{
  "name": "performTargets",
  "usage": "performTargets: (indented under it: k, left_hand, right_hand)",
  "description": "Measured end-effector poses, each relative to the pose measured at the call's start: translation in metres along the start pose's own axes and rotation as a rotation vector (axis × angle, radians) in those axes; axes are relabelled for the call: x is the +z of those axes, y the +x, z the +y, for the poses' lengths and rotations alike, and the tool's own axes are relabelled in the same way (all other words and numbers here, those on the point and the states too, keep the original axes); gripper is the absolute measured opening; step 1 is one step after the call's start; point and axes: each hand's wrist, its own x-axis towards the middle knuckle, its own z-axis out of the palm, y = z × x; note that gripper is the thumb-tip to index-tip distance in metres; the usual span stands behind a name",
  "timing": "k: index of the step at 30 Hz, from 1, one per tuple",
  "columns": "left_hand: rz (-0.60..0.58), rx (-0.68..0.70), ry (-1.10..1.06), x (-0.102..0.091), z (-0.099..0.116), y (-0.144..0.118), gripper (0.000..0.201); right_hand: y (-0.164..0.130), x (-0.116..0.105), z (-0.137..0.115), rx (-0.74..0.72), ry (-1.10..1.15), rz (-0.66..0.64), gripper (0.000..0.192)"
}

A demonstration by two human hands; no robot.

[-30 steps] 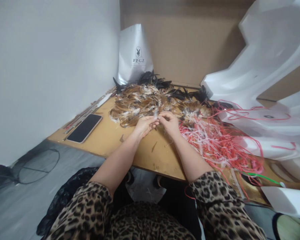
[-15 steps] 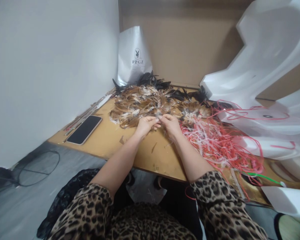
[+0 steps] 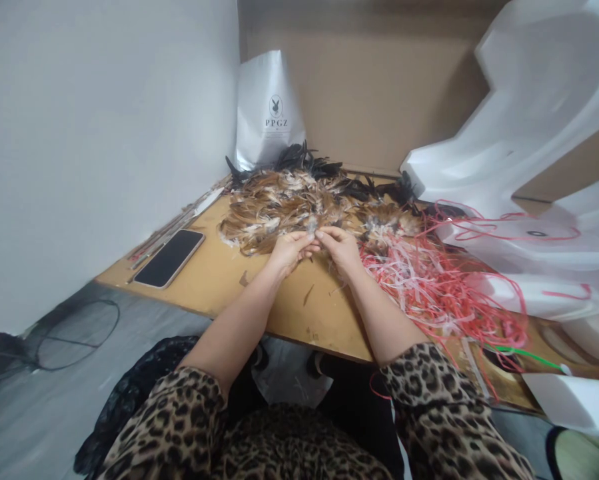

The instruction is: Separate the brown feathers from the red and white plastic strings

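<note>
At the far left, a dark phone (image 3: pixel 168 257) lies face up on the wooden counter (image 3: pixel 219 280), close to the white wall, with a few thin sticks (image 3: pixel 174 223) along the counter's edge just beyond it. Further right, a heap of brown and white feathers (image 3: pixel 279 203) spreads over the counter, edged at the back by black feathers (image 3: pixel 299 158), and a white paper bag (image 3: pixel 269 110) stands upright behind them. At the near edge of the heap the 2 hands meet: the left hand (image 3: pixel 290 250) has its fingers curled and pinches a small pale feather tuft (image 3: pixel 311 228) between thumb and fingertips, and the right hand (image 3: pixel 340 245) pinches the same tuft from the other side, so the fingertips of both nearly touch. Right of the right hand lies a loose tangle of red and pink strips (image 3: pixel 429 283), reaching to white moulded foam pieces (image 3: pixel 519 167) at the far right.
</note>
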Motion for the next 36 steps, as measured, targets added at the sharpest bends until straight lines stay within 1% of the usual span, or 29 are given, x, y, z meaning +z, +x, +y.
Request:
performTargets:
  k: [2,4,6,9,11,15,17,20,22,24,26,28,31,34,36]
  left_hand:
    - [0.023,0.002,-0.074,-0.002,0.001,0.001,0.009]
    - [0.036,0.001,-0.13,-0.004,0.001,0.002,0.008]
    - [0.026,-0.003,-0.154,-0.004,0.002,0.002,0.009]
    - [-0.006,-0.018,-0.142,-0.004,0.001,0.0,0.012]
    - [-0.019,-0.025,-0.13,-0.003,0.0,-0.001,0.014]
    - [-0.036,-0.03,-0.118,-0.002,-0.001,-0.002,0.015]
    - [-0.027,-0.023,-0.107,-0.002,0.0,-0.001,0.016]
    - [0.037,0.039,-0.094,-0.003,0.003,-0.001,0.017]
    - [0.106,0.105,-0.105,-0.006,0.006,0.0,0.017]
    - [0.151,0.154,-0.12,-0.013,0.01,0.001,0.016]
    - [0.169,0.182,-0.117,-0.023,0.013,0.002,0.015]
    - [0.17,0.188,-0.109,-0.034,0.016,0.003,0.014]
    - [0.176,0.152,-0.069,-0.046,0.019,0.004,0.016]
    - [0.149,0.154,-0.067,-0.052,0.019,0.005,0.018]
    - [0.116,0.175,-0.085,-0.052,0.018,0.004,0.019]
  right_hand:
    - [-0.001,-0.001,-0.002,-0.162,-0.161,0.015,0.028]
    - [-0.002,-0.002,-0.004,-0.319,-0.372,0.006,0.029]
    - [-0.004,-0.003,-0.005,-0.426,-0.603,-0.004,0.03]
    - [-0.006,-0.002,-0.005,-0.489,-0.882,0.005,0.03]
    - [-0.007,-0.001,-0.004,-0.496,-0.965,0.019,0.028]
    - [-0.007,0.0,-0.004,-0.494,-0.974,0.055,0.022]
    - [-0.007,0.0,-0.004,-0.489,-0.952,0.046,0.022]
    - [-0.004,-0.004,0.0,-0.472,-0.859,0.019,0.028]
    - [0.0,-0.01,0.005,-0.439,-0.765,0.039,0.029]
    - [0.003,-0.016,0.012,-0.397,-0.709,0.075,0.024]
    - [0.006,-0.021,0.017,-0.359,-0.725,0.084,0.02]
    - [0.006,-0.022,0.019,-0.334,-0.778,0.055,0.017]
    - [0.003,-0.016,0.015,-0.346,-0.853,-0.044,0.017]
    - [-0.002,-0.007,0.008,-0.371,-0.897,-0.149,0.016]
    - [-0.006,0.0,0.007,-0.369,-0.934,-0.193,0.015]
